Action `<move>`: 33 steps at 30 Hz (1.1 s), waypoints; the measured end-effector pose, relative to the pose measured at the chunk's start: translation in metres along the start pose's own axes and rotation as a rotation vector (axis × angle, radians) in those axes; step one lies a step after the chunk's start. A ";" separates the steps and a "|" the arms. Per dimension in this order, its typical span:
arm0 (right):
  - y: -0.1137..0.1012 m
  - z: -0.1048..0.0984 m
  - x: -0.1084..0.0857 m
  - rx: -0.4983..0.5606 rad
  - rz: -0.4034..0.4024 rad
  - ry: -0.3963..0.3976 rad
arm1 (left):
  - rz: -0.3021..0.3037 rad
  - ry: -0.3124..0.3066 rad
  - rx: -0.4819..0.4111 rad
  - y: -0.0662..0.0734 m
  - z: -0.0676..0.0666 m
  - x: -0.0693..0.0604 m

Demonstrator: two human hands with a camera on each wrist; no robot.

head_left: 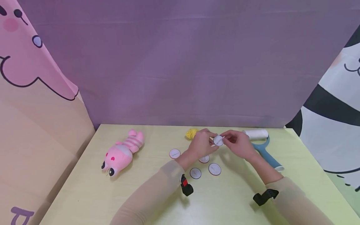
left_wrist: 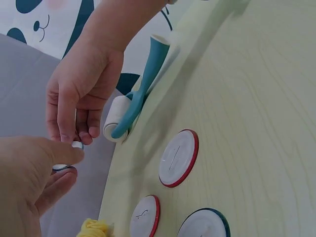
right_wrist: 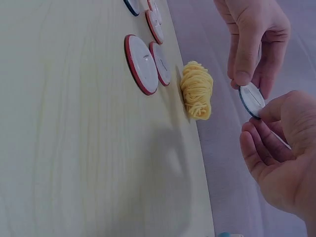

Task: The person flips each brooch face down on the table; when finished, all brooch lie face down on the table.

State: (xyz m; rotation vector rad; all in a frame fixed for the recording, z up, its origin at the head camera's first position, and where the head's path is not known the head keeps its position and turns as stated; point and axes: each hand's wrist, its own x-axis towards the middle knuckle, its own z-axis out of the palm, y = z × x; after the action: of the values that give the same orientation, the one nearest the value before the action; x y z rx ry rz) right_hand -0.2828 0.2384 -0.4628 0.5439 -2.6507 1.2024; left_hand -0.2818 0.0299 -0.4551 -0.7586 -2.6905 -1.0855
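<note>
A round pin-back badge [head_left: 218,140], white on its back with a dark blue-green rim, is held up over the back of the table. My left hand [head_left: 200,144] pinches its left edge between thumb and fingers. From the other side, the thumb and fingertips of my right hand [head_left: 240,145] pinch the same badge. A thin white edge [right_wrist: 280,140] shows among the right hand's fingers; what it belongs to is hidden. Below the hands, several similar badges lie with their backs up, among them a red-rimmed one [left_wrist: 178,158] and a green-rimmed one [left_wrist: 205,224].
Behind the left hand sits a yellow yarn bundle [right_wrist: 196,91]. A blue-handled lint roller [head_left: 267,153] lies to the right of the right hand. A pink striped plush toy [head_left: 122,153] rests on the table's left side. A purple cloth [head_left: 191,68] hangs behind the table.
</note>
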 end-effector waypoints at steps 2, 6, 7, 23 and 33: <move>0.000 -0.001 0.000 0.003 0.006 -0.015 | -0.020 -0.022 -0.017 0.002 -0.002 0.000; 0.000 -0.002 -0.002 -0.010 0.010 -0.032 | -0.060 -0.047 -0.018 0.004 -0.002 0.000; 0.001 -0.001 -0.002 -0.014 0.012 -0.034 | -0.070 -0.051 -0.013 0.005 -0.002 0.000; 0.005 0.003 -0.010 -0.077 -0.009 -0.119 | -0.048 -0.073 0.084 -0.005 0.011 -0.005; 0.009 0.008 -0.017 -0.158 -0.044 -0.112 | 0.030 -0.124 0.264 -0.012 0.022 -0.009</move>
State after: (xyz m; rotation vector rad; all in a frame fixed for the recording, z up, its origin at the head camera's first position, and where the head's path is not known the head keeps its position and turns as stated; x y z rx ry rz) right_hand -0.2715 0.2418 -0.4798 0.6556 -2.7794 0.9672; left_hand -0.2791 0.0341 -0.4807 -0.8379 -2.8360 -0.6768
